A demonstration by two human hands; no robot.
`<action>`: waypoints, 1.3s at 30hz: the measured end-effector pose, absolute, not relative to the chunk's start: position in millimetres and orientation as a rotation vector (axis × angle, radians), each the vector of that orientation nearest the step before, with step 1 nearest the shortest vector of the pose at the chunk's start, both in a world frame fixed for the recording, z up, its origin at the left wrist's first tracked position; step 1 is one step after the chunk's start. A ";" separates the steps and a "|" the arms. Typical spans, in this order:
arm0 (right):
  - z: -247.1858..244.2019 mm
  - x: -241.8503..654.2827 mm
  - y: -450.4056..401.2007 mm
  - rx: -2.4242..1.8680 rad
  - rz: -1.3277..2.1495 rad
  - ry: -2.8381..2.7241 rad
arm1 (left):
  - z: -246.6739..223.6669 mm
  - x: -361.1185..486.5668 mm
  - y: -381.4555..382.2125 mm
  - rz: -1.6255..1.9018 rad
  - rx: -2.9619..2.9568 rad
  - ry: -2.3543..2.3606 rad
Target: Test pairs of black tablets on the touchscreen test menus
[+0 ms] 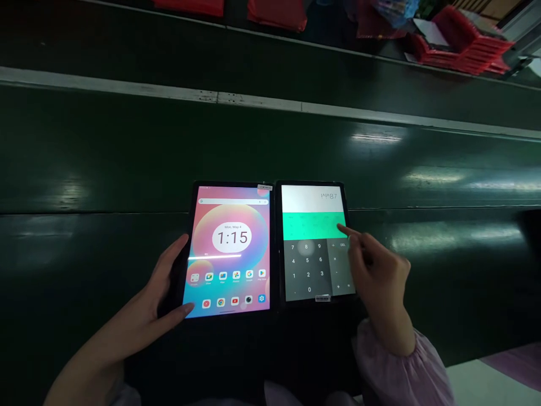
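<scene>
Two lit tablets lie side by side on the dark green surface. The left tablet [231, 248] shows a colourful home screen with the time 1:15 and rows of app icons. My left hand [163, 293] grips its left edge, with the thumb over the lower left corner. On the right tablet [315, 254] is a calculator, with a white display, a green panel and dark number keys. My right hand [378, 270] has its index finger stretched onto the green panel's right side, the other fingers curled in and nothing held. Each tablet bears a small white label.
Beyond a pale metal rail [262, 103] runs a second dark surface. Red packets [276, 12] lie along its far side, and a stack of red packets [469, 48] stands at the upper right beside clear blue plastic [395, 11].
</scene>
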State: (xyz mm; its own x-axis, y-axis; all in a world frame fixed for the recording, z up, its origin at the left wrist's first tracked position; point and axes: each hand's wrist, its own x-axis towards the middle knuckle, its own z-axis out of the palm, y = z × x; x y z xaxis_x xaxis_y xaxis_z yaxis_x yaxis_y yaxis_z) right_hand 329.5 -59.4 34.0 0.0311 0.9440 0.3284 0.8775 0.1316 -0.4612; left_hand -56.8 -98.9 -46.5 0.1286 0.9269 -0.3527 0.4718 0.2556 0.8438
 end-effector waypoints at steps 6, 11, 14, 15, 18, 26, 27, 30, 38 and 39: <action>27.9 332.8 -55.3 -1.792 0.194 -1.862 | -37.9 -51.1 -92.4 0.548 1.271 1.504; 27.1 330.5 -56.0 -1.818 0.227 -1.816 | -33.9 -48.0 -89.4 0.547 1.222 1.532; 25.7 332.9 -54.2 -1.847 0.213 -1.779 | -40.6 -52.0 -92.1 0.568 1.345 1.489; 24.9 332.5 -53.4 -1.828 0.226 -1.801 | -42.9 -53.5 -93.1 0.570 1.396 1.467; 23.9 327.4 -51.8 -1.757 0.266 -1.866 | -47.0 -55.8 -95.0 0.541 1.488 1.424; 38.9 309.4 -59.6 -1.644 0.278 -1.730 | -48.6 -50.5 -96.0 0.586 1.457 1.398; 40.7 306.7 -61.2 -1.642 0.300 -1.741 | -49.6 -50.5 -96.2 0.609 1.429 1.390; 43.9 297.9 -65.1 -1.610 0.339 -1.856 | -52.0 -51.5 -96.0 0.679 1.360 1.401; 45.9 272.1 -65.4 -1.457 0.482 -2.080 | -36.3 -53.1 -83.2 0.703 1.291 1.246; 45.7 268.2 -64.3 -1.444 0.494 -2.096 | -36.2 -53.2 -83.8 0.703 1.306 1.234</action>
State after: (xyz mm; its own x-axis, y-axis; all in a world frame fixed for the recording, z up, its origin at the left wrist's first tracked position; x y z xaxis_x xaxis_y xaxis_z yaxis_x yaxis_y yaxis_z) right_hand 268.2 -64.3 45.7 -0.2782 0.9338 0.2250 0.7353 0.3577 -0.5757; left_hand -53.2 -83.8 -36.2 0.2680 0.9260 -0.2658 0.2438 0.2017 0.9486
